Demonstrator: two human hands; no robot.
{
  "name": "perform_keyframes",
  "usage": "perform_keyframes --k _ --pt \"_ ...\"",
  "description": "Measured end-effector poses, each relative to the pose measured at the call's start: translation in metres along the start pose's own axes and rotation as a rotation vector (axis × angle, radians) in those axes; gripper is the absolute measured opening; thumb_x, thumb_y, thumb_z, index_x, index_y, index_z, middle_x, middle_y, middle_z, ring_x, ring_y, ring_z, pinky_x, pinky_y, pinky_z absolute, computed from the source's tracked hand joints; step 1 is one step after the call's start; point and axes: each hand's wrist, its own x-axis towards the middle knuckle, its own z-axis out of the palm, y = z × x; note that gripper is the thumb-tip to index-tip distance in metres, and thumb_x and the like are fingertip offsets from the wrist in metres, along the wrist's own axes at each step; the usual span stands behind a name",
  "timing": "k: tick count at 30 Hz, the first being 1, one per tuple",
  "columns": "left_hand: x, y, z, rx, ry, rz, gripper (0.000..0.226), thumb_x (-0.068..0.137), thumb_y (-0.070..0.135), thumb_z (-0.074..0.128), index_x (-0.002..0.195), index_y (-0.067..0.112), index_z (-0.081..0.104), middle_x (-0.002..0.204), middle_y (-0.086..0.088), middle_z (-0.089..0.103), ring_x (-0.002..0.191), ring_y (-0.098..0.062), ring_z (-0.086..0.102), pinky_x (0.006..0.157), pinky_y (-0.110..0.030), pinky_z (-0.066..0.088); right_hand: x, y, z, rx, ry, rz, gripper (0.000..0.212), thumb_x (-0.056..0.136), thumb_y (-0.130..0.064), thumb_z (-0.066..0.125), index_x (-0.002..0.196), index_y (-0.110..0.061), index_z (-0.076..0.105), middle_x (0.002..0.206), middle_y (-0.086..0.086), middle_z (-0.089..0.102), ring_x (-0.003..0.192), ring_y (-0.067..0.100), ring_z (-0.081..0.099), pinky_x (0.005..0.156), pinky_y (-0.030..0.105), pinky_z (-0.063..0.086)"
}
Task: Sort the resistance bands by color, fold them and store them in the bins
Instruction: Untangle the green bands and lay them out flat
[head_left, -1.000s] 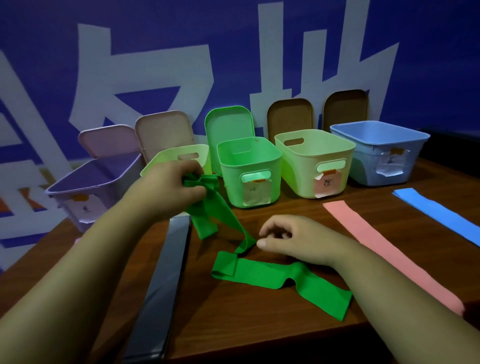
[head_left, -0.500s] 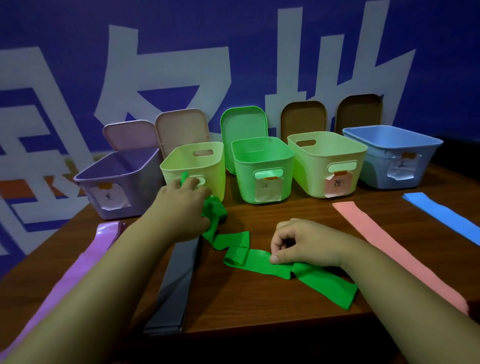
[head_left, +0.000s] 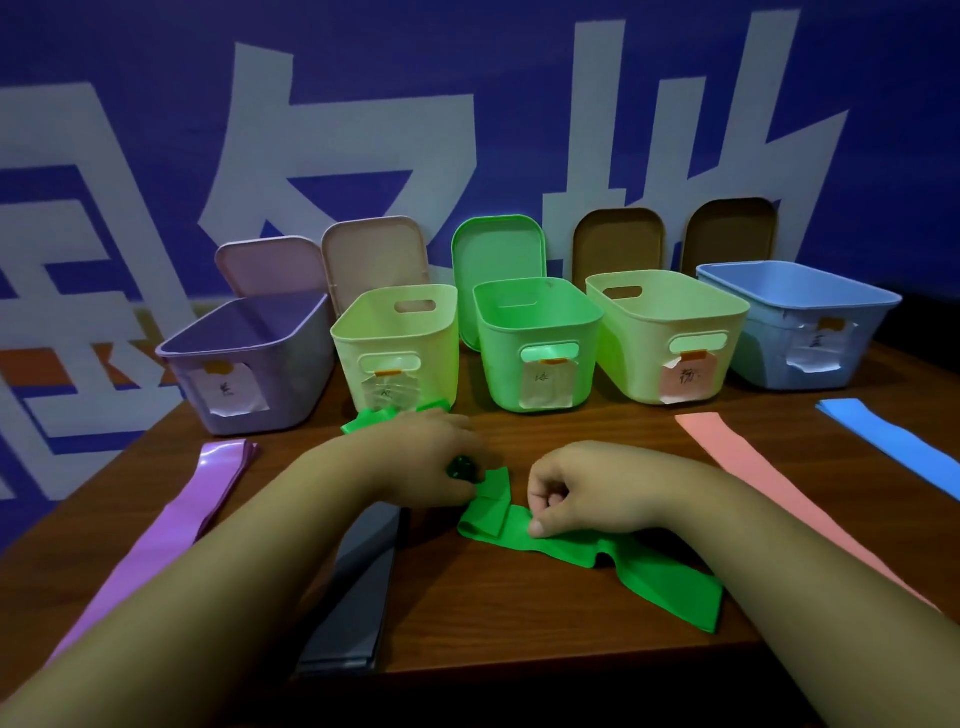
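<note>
A green resistance band (head_left: 613, 553) lies crumpled across the middle of the wooden table (head_left: 519, 623). My left hand (head_left: 421, 457) grips a bunched part of it, and one end sticks out behind the hand. My right hand (head_left: 576, 491) pinches a fold of the band down with thumb and curled fingers. Flat on the table lie a purple band (head_left: 171, 525), a dark grey band (head_left: 358, 587), a pink band (head_left: 753, 478) and a blue band (head_left: 893, 441). Behind stand a purple bin (head_left: 249, 358), a pale yellow-green bin (head_left: 400, 338), a green bin (head_left: 535, 338), a second pale bin (head_left: 670, 338) and a blue bin (head_left: 800, 322).
Each bin carries a paper label on its front. Several lids lean upright against the blue wall behind the bins: a pinkish lid (head_left: 374, 254), a green lid (head_left: 498, 254) and two brown lids (head_left: 618, 244). The table's front edge runs just below the grey band.
My left hand has come down from the pale bin toward the table with the green band's end. The band has gathered into folds between my hands, and the view shifted to show the purple band.
</note>
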Motion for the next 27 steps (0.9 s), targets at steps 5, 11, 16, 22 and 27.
perform_keyframes --k 5,11,16,22,27 --pt "0.000 -0.010 0.006 -0.067 -0.019 0.002 0.029 0.094 0.055 0.071 0.119 0.043 0.064 0.127 0.014 0.051 0.118 -0.013 0.049 0.103 -0.043 0.049 0.002 -0.012 0.004 -0.044 0.024 0.071 0.021 0.094 -0.043 0.079 0.109 -0.035 0.065 0.108 -0.012 0.065 0.097 0.008 0.064 0.088 0.037 0.059" --pt "0.001 -0.018 0.006 -0.080 0.054 0.051 0.006 0.096 0.039 0.072 0.096 0.039 0.066 0.111 0.012 0.054 0.104 -0.012 0.054 0.097 -0.044 0.051 0.004 -0.025 0.002 -0.098 -0.028 0.091 0.012 0.099 -0.032 0.070 0.111 -0.033 0.070 0.099 -0.011 0.068 0.085 0.008 0.063 0.064 0.023 0.046" --pt "-0.008 -0.020 -0.010 0.045 0.043 -0.014 0.019 0.088 0.041 0.074 0.085 0.036 0.055 0.109 0.008 0.050 0.104 -0.016 0.047 0.092 -0.041 0.050 0.002 -0.013 -0.019 0.239 0.069 -0.022 0.006 0.096 -0.027 0.071 0.096 -0.033 0.071 0.088 -0.010 0.070 0.074 0.007 0.062 0.067 0.029 0.050" --pt "-0.008 -0.024 -0.023 0.014 0.058 -0.016 0.039 0.085 0.053 0.079 0.118 0.039 0.063 0.125 0.011 0.051 0.117 -0.013 0.043 0.100 -0.037 0.045 0.034 0.008 -0.030 0.759 0.412 -0.137 0.016 0.097 -0.003 0.070 0.098 -0.019 0.073 0.091 -0.002 0.071 0.086 0.013 0.065 0.083 0.029 0.051" --pt "0.013 -0.032 -0.029 -0.733 0.218 -0.041 0.066 0.092 0.023 0.075 0.152 0.026 0.047 0.145 0.005 0.059 0.130 -0.010 0.060 0.113 -0.039 0.050 0.064 0.008 -0.028 0.787 0.475 -0.125 0.022 0.093 -0.009 0.075 0.098 -0.030 0.075 0.092 -0.003 0.068 0.090 0.014 0.063 0.086 0.035 0.050"
